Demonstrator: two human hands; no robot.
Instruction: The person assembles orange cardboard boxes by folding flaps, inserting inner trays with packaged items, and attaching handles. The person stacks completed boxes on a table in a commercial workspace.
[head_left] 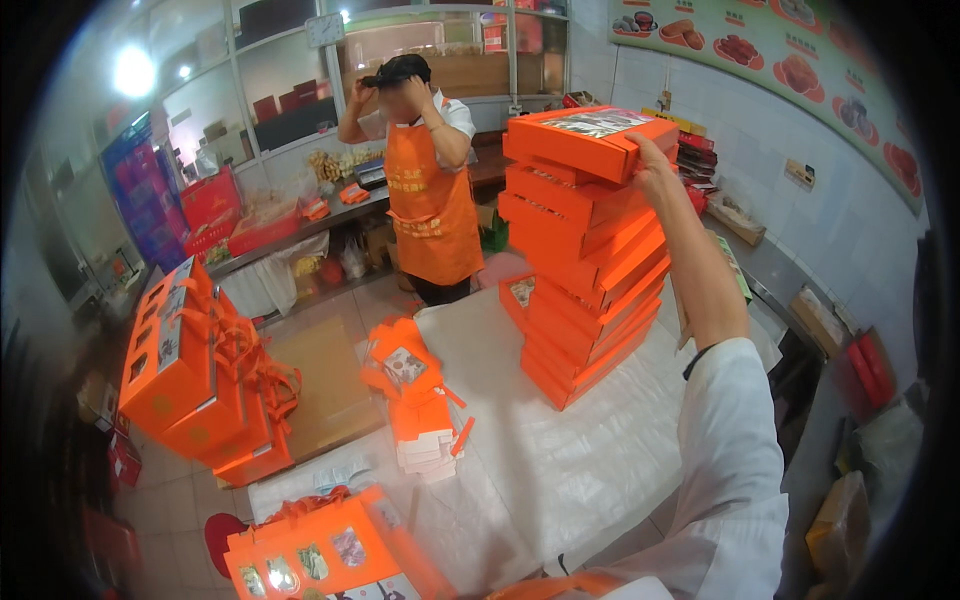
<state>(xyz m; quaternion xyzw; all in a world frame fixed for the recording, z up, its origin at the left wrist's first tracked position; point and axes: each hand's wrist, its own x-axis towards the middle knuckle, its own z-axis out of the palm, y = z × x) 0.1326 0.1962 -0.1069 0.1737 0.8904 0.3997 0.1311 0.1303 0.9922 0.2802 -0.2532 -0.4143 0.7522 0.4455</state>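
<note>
My right arm, in a white sleeve, reaches up to a tall stack of flat orange cardboard boxes. At the top, my right hand (652, 166) grips the near right corner of the uppermost orange box (577, 150), which has a picture panel on its lid. Below it, the stacked boxes (565, 290) sit unevenly, some edges jutting out. My left hand is out of sight. Left of the stack, a pile of folded orange carton pieces (405, 372) lies on the sheet-covered table (530, 470).
Across the table a person in an orange apron (432, 210) raises both hands to the head. Orange gift boxes with ribbon handles (190, 390) are stacked at left. Another windowed orange box (320, 550) is at the near edge. A counter (350, 210) runs behind.
</note>
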